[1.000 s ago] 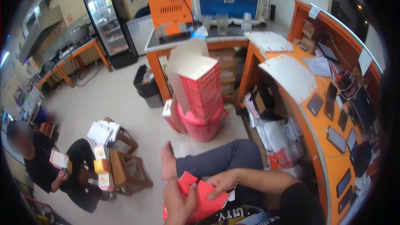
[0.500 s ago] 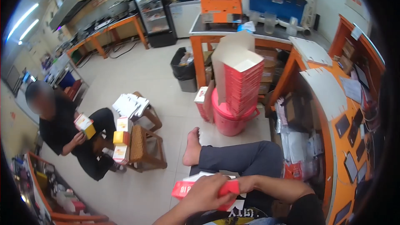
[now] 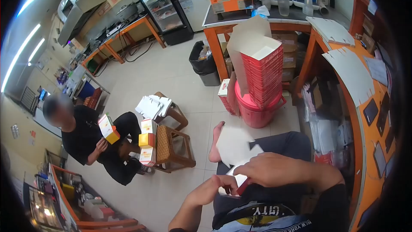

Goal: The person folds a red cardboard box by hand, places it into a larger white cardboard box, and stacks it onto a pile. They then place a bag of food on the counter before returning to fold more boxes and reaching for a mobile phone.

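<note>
A red-and-white folding carton (image 3: 233,146) is over my lap, its white inner side and a large white flap facing up. My left hand (image 3: 213,190) grips its near left edge, with the fingers curled inside. From the right, my right hand (image 3: 264,169) pinches the carton's white side, close to the left hand. A strip of red shows below the fingers; the rest of the carton is hidden by my hands. Beyond my foot, a tall stack of nested red cartons (image 3: 262,75) stands on a pink lidded bucket (image 3: 257,111).
At left, a seated person (image 3: 77,124) holds a yellow-and-white box (image 3: 109,129). Similar boxes (image 3: 147,150) line the edge of a woven stool (image 3: 169,148); white card pieces (image 3: 153,106) lie on another. A black bin (image 3: 204,62) and an orange counter (image 3: 365,103) with phones stand around.
The carton has turned from its red printed outside to its white inside, with the flap now raised. My right hand has come over it; my left has shifted lower. The view has swung left.
</note>
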Motion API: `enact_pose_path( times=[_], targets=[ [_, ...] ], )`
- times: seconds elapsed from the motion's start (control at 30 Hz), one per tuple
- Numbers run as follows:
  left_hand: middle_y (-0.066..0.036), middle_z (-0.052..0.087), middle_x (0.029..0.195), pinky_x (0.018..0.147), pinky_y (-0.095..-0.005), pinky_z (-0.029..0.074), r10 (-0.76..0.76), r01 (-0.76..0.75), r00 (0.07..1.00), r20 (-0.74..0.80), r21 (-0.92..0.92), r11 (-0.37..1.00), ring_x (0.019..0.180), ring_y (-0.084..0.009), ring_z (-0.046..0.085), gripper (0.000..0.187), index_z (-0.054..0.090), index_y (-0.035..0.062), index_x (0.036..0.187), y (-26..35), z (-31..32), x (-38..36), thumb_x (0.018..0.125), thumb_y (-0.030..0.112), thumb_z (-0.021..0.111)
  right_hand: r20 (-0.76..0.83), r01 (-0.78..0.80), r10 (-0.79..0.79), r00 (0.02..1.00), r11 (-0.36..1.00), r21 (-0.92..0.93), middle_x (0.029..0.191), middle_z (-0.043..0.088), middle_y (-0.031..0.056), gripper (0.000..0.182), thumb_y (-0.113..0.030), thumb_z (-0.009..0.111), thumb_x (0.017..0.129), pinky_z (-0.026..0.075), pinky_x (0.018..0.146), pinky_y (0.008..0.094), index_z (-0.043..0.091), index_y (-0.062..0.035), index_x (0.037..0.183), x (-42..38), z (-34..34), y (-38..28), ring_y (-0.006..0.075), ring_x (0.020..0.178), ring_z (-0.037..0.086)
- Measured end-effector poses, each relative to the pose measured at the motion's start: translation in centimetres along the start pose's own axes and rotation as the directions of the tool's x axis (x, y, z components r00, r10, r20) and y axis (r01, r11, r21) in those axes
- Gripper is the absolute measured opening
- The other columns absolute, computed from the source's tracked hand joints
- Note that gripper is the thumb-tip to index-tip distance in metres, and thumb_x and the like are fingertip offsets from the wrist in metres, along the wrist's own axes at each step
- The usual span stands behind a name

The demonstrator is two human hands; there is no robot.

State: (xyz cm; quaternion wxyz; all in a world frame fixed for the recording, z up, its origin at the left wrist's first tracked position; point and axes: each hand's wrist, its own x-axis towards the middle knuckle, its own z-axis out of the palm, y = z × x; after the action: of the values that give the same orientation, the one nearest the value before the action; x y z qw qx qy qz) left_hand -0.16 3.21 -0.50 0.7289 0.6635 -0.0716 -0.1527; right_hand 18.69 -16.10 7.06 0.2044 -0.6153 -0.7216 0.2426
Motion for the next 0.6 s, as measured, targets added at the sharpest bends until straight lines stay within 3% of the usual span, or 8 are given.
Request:
enact_pose_path(
  times=[0.1,0.13,0.23,0.3,0.37,0.47,0.57,0.6],
  targets=[
    [-0.009,0.064,0.121,0.083,-0.0290,0.047,-0.191,0.178,0.982,0.003,-0.374,0.910,0.101,-0.0165,0.060,0.111,0.059,0.0036,0.131,-0.9,0.5,0.0,0.084,0.091,0.008,-0.015,0.151,-0.160,0.987,0.955,-0.256,0.089,0.066,0.0055,0.030,-0.022,0.059,0.094,0.048,0.080,0.0383,0.058,-0.0130,0.122,0.6,1.0,-1.0,0.0254,0.089,0.069],
    [-0.010,0.057,0.138,0.095,-0.0330,0.048,-0.249,0.200,0.967,-0.059,-0.432,0.879,0.120,-0.0178,0.058,0.111,0.043,0.0063,0.149,-2.3,0.6,-0.2,0.084,0.091,0.013,-0.057,0.189,-0.220,0.974,0.924,-0.331,0.095,0.062,0.0054,0.027,-0.024,0.055,0.094,0.047,0.081,0.0368,0.058,-0.0153,0.119,0.8,1.6,-1.7,0.0229,0.094,0.067],
    [-0.011,0.051,0.145,0.105,-0.0356,0.044,-0.323,0.289,0.946,0.033,-0.538,0.792,0.130,-0.0198,0.053,0.112,0.034,0.0071,0.154,-5.9,0.8,-1.3,0.083,0.092,0.019,-0.063,0.304,-0.340,0.938,0.897,-0.321,0.109,0.059,0.0067,0.027,-0.025,0.055,0.094,0.046,0.084,0.0366,0.057,-0.0158,0.119,1.6,3.8,-2.2,0.0213,0.105,0.062],
    [-0.011,0.050,0.145,0.109,-0.0337,0.041,-0.157,0.255,0.964,0.213,-0.586,0.770,0.133,-0.0183,0.050,0.094,0.032,0.0068,0.154,-7.6,-0.3,-1.8,0.092,0.076,0.045,-0.057,0.279,-0.313,0.948,0.904,-0.324,0.117,0.055,0.0078,0.028,-0.025,0.057,0.094,0.043,0.093,0.0386,0.060,-0.0173,0.120,1.7,4.7,-1.8,0.0247,0.117,0.055],
    [-0.010,0.050,0.145,0.106,-0.0309,0.044,0.050,0.136,0.946,0.319,-0.532,0.835,0.132,-0.0167,0.051,0.086,0.032,0.0075,0.154,-7.6,-0.5,-1.4,0.094,0.062,0.061,-0.175,0.294,-0.375,0.910,0.884,-0.364,0.118,0.055,0.0082,0.031,-0.028,0.062,0.093,0.042,0.097,0.0409,0.062,-0.0181,0.123,1.7,5.9,0.0,0.0278,0.117,0.054],
    [-0.005,0.059,0.129,0.087,-0.0269,0.051,0.013,0.030,0.988,0.155,-0.272,0.962,0.110,-0.0106,0.059,0.072,0.042,0.0021,0.147,-4.9,1.9,-0.9,0.095,0.043,0.069,-0.414,0.198,-0.290,0.863,0.948,-0.250,0.122,0.054,0.0105,0.043,-0.035,0.074,0.086,0.043,0.102,0.0462,0.064,-0.0175,0.124,0.6,6.1,0.9,0.0314,0.119,0.053],
    [0.003,0.063,0.108,0.071,-0.0201,0.046,-0.408,0.416,0.909,0.078,-0.149,0.897,0.086,-0.0023,0.056,0.046,0.055,0.0036,0.136,-2.4,2.2,0.0,0.099,0.028,0.067,-0.552,0.110,-0.168,0.817,0.984,-0.137,0.129,0.049,0.0132,0.059,-0.040,0.082,0.078,0.047,0.096,0.0444,0.064,-0.0132,0.128,0.5,7.1,3.3,0.0322,0.115,0.054],
    [0.008,0.062,0.095,0.060,-0.0175,0.038,-0.322,0.309,0.946,-0.027,-0.221,0.925,0.073,0.0018,0.048,0.033,0.061,0.0041,0.126,-1.9,3.1,0.0,0.103,0.027,0.062,-0.584,0.002,0.056,0.810,0.995,0.098,0.125,0.052,0.0135,0.055,-0.039,0.082,0.080,0.049,0.093,0.0436,0.065,-0.0121,0.126,0.4,7.5,3.5,0.0322,0.109,0.057]
  ],
)
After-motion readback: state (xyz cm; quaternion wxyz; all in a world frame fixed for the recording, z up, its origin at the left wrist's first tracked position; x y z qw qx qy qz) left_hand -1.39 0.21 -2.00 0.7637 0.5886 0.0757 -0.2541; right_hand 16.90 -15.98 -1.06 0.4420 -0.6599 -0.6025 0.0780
